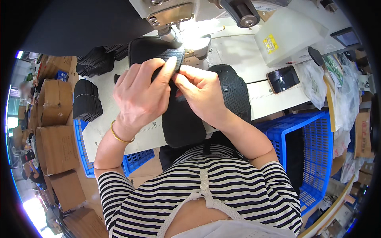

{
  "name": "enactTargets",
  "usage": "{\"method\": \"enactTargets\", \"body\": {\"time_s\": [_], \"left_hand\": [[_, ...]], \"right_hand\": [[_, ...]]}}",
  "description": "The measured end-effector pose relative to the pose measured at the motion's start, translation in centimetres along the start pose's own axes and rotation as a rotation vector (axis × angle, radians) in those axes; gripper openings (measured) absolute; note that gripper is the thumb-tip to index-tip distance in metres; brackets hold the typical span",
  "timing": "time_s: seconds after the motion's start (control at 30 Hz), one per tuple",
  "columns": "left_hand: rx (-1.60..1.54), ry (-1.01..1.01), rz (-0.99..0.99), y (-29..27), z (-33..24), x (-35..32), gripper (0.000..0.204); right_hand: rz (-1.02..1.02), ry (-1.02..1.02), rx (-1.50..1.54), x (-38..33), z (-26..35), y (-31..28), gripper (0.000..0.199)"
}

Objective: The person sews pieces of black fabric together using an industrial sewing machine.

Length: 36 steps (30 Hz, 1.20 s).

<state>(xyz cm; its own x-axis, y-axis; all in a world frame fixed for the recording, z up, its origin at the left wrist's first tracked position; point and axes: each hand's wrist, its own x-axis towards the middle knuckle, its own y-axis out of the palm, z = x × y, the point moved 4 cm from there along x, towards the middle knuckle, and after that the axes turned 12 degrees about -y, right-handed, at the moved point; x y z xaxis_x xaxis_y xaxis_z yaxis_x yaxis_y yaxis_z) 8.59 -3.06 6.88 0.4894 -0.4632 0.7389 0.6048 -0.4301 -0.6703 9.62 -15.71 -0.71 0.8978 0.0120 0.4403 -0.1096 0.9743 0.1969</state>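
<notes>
A black padded fabric piece (pixel 183 123) lies across the white sewing table, its far end beneath the sewing machine head (pixel 170 16). My left hand (pixel 145 91) is closed on it near the lit stitching spot, thumb stretched along the top. Close against it, my right hand (pixel 202 93) pinches the edge of the same piece between thumb and forefinger. The fingertips partly cover the edge, so its detail is hidden. Just right of my right hand sits a pile of black mesh-covered pieces (pixel 234 89).
A tied bundle of black pieces (pixel 87 101) and more black stacks (pixel 97 61) are on the table's left. Right lies a phone (pixel 283 79), near a plastic bag (pixel 313 85). A blue crate (pixel 323 158) stands below right; cardboard boxes (pixel 59 148) line the left.
</notes>
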Motion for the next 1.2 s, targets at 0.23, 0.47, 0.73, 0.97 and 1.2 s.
{"method": "enactTargets", "body": {"time_s": [0.23, 0.47, 0.73, 0.97, 1.2], "left_hand": [[0.059, 0.043, -0.017, 0.0, -2.9, -0.7, 0.039], [0.081, 0.004, -0.033, 0.6, -3.3, -0.6, 0.042], [0.1, -0.022, -0.045, 1.9, -2.5, 1.0, 0.037], [0.14, -0.065, -0.044, 2.5, -2.4, 1.5, 0.04], [-0.146, -0.208, 0.118, 0.7, -2.0, 0.0, 0.043]], "right_hand": [[0.031, -0.024, -0.111, -0.8, 0.7, -1.3, 0.015], [-0.025, -0.065, -0.079, -0.9, 1.4, -1.6, 0.016], [-0.036, 0.036, -0.031, 0.0, 1.2, -1.8, 0.022], [-0.039, 0.002, -0.001, 0.9, 0.3, -1.6, 0.025], [0.009, -0.016, -0.025, 0.5, 0.9, -2.5, 0.017]]}}
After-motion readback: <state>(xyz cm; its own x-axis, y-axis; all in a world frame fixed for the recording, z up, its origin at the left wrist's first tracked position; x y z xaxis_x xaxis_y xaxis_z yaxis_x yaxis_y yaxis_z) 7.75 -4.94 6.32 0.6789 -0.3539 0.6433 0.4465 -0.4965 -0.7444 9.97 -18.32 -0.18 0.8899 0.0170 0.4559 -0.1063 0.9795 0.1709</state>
